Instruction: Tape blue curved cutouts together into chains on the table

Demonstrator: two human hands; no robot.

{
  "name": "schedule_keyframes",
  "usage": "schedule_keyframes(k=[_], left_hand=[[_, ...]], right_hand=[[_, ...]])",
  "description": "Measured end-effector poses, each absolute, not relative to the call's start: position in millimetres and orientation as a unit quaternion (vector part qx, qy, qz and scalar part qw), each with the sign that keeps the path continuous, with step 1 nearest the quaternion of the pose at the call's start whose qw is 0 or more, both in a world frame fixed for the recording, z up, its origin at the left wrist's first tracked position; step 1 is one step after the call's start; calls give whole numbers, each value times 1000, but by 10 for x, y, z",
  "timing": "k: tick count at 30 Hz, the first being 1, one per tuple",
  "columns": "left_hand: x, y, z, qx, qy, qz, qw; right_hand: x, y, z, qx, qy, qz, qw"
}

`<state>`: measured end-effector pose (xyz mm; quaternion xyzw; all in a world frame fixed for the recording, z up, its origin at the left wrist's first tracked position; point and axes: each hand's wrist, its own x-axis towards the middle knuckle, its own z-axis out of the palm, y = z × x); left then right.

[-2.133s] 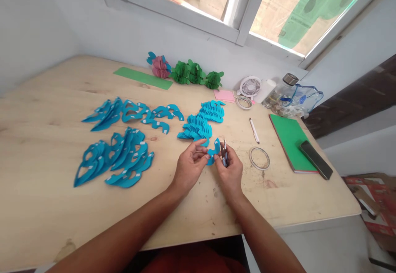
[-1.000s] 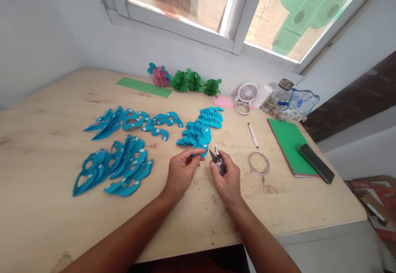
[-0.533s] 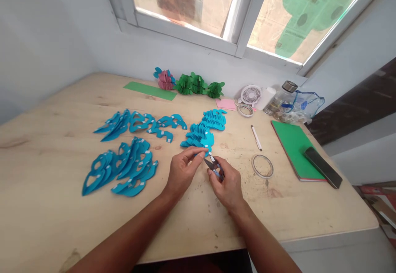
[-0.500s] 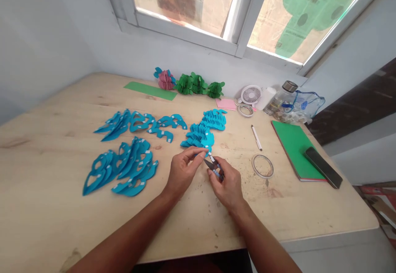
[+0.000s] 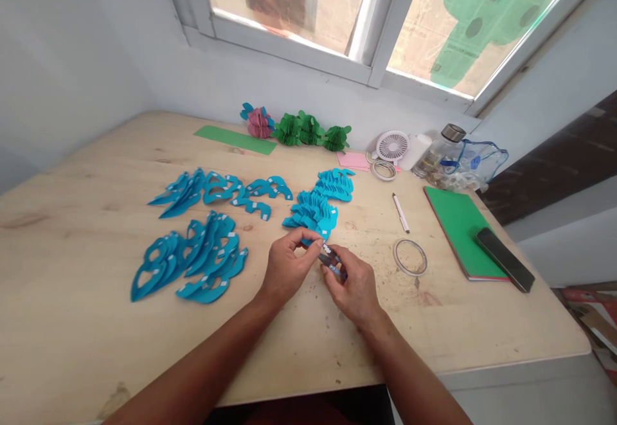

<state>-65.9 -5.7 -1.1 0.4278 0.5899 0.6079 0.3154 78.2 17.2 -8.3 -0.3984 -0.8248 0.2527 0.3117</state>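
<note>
My right hand (image 5: 354,283) is closed around small thread snips (image 5: 335,268), their dark blades pointing up and left toward my left fingertips. Small white bits (image 5: 326,249) show at the blades, probably pieces of tape. The thumb and forefinger of my left hand (image 5: 285,267) are pinched together right beside the snips' tip; what they hold is too small to make out. Just beyond my fingers lies a pleated blue paper piece (image 5: 311,211) with white squares on it. Behind it sits another pleated blue paper piece (image 5: 335,184).
Several blue paper cut-outs (image 5: 212,251) with white squares lie to the left. Tape rolls (image 5: 410,258), a white pen (image 5: 400,213), a green book (image 5: 457,232) and a black phone (image 5: 504,260) are on the right. Green paper ornaments (image 5: 308,128), a fan (image 5: 392,146) and a bottle (image 5: 441,150) stand by the wall.
The snips' blades have come closer together near my left fingertips. My left fingers have shifted slightly, and both hands stay in nearly the same place.
</note>
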Motion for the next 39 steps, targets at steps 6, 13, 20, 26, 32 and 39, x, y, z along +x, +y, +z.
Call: schedule_keyframes(k=[6,13,20,26,32,39], left_hand=[[-656,-69,16,410,598,628,282],[-635,-43,48,355,567,648,363],[-557,-90,-45,436,549,596,392],[-531,-117,-38,483,542,580,370],[-517,-123,24,511,548,569,339],[-519,-122,24,522,545,571,322]], right_hand=[[771,178,-41,-415,-799,320,295],[794,235,-17,-475,-701,410,339],[790,274,-36,-485,-615,482,392],[784,279,-43,-473,-616,485,402],[790,290,-76,-481,-618,477,399],[790,284,-91,-487,-618,468,403]])
